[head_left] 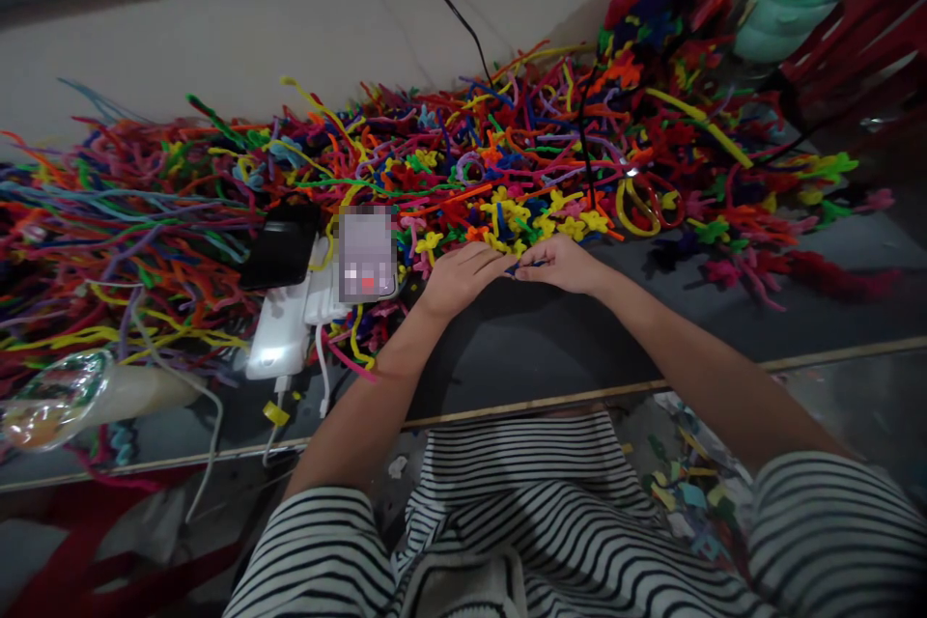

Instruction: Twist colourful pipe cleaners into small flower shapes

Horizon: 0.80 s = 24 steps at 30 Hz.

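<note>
Both my hands meet over the near edge of a pile of fuzzy pipe cleaners. A small dark blue pipe cleaner (534, 266) shows between them, partly hidden by the fingers. My right hand (569, 266) pinches it between thumb and fingertips. From the other side, my left hand (463, 276) has its fingers pressed together at the blue piece's left end, with the thumb hidden beneath. Just beyond the fingers lie yellow pipe-cleaner flowers (509, 212). Loose multicoloured pipe cleaners (406, 140) are heaped behind, along the wall.
Scissors (637, 203) with yellow and red handles lie right of my hands. To the left are a phone (368, 251), a black phone (279, 244), a white power bank (279, 333) with cables, and a tipped plastic cup (137, 393). The dark table (536, 348) ends close to my body.
</note>
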Available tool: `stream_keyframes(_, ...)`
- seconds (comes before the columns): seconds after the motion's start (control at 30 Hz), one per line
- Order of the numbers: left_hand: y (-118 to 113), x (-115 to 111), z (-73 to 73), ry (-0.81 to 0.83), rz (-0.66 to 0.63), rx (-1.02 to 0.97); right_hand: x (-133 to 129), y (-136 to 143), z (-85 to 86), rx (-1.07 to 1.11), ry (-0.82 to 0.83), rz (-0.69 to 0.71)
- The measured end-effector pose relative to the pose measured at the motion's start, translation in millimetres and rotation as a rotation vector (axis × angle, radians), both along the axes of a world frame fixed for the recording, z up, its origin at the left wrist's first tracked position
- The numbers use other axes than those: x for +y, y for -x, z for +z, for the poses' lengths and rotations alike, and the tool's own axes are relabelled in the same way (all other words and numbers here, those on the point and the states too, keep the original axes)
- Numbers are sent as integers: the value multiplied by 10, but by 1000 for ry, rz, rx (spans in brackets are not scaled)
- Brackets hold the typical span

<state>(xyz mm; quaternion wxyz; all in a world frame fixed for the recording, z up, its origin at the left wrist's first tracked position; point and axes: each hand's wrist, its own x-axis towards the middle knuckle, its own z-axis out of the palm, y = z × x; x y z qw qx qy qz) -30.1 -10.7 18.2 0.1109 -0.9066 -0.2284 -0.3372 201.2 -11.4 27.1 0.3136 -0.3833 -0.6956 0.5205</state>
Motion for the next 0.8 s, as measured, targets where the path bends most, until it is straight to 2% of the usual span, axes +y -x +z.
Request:
stream_keyframes(0.13,-18,-30,36,-71,-38,-27,11,-28,-1,-8,105,110)
stream_keyframes(0.23,-34,-54,66,-131,-70,-21,19,-59,-26,-74,37,98)
stream_keyframes(0.33,-60,-60,81,-79,-57,7,-15,-63,-34,-173,-109,49)
stream_keyframes(0.43,-100,-50,90,152,8,-75,-111,-20,-1,-264,-345,-75)
stream_keyframes(0.5,-131,-40,91,414,63,-203,-184,19,30,-367,-528,-160)
stream_keyframes(0.57,-156,-29,82,709,106,-318,-226,48,47,-450,-638,-205)
stream_keyframes(0.63,-166,-10,59,913,130,-385,-218,51,41,-442,-605,-233)
stream_keyframes(0.67,-163,2,43,940,136,-407,-195,43,31,-409,-546,-240)
stream_keyframes(0.73,-138,29,8,833,118,-414,-125,9,0,-317,-391,-227)
stream_keyframes(0.8,-94,49,-21,594,57,-352,-46,-31,-35,-228,-246,-171)
